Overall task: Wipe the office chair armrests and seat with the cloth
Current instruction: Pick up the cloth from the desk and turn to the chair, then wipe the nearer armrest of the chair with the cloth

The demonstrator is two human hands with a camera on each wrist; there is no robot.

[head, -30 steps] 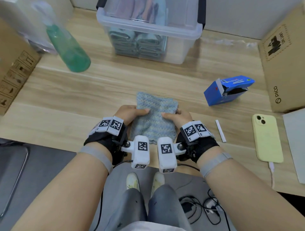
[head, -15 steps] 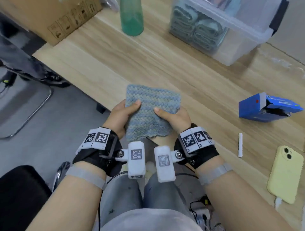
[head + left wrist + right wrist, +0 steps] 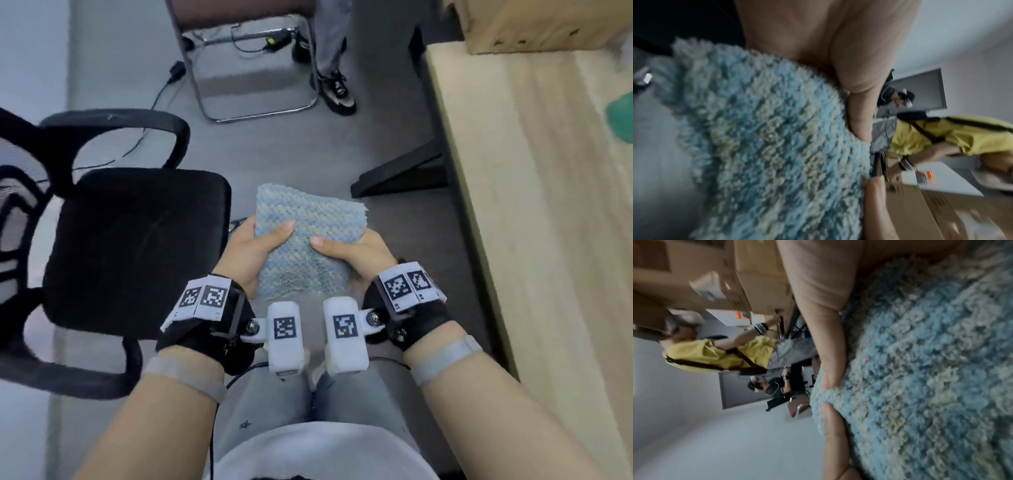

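The cloth [image 3: 308, 240], a fluffy blue-green square folded flat, is up in the air in front of the person's waist, held between both hands and touching nothing else. The left hand [image 3: 250, 246] grasps its left edge, thumb pressed across the top and fingers curled under; the right hand [image 3: 356, 251] does the same on the right edge, and the right wrist view shows the thumb and a fingertip pinching the pile. By my read this is the carry, the wiping not yet begun: the cloth is near the office chair [image 3: 133, 250] but apart from it, off the seat's right edge. The black seat lies just to the left of the hands, with one curved armrest [image 3: 113, 121] beyond it and the other armrest [image 3: 78, 377] nearer the person. Next, I'd say, the cloth must swing left and come down flat on the seat or on an armrest, and one hand could let go so the other can press and sweep. Around them: a wooden table [image 3: 534, 222] runs down the right side, its dark foot [image 3: 400, 178] sticking out onto the grey floor close to the cloth. Further off stands a metal-framed chair [image 3: 253, 65] with cables under it, and someone's shoe [image 3: 337, 90] beside it. Nothing sits on the seat, so the way looks open; the blur makes finer detail hard to call.
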